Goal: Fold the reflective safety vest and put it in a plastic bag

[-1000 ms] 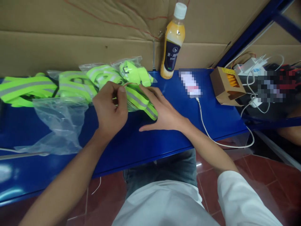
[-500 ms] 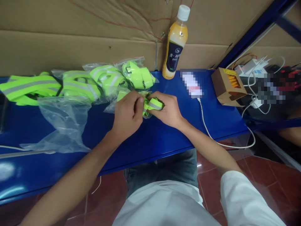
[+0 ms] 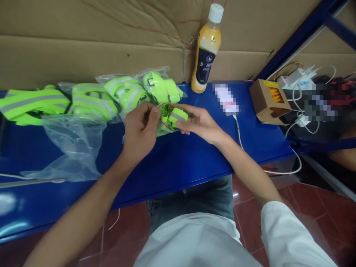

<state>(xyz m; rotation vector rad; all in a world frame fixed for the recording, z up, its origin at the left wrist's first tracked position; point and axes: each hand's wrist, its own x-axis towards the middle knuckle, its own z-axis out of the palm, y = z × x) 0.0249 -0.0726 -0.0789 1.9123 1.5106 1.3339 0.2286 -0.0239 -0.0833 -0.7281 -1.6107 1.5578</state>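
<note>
Blue surface carries: bagged fluorescent reflective straps along the back left; a loose clear plastic bag in front of them; a juice bottle upright at the rear; a brown cardboard box at right; a white cable trailing over the front edge.
</note>
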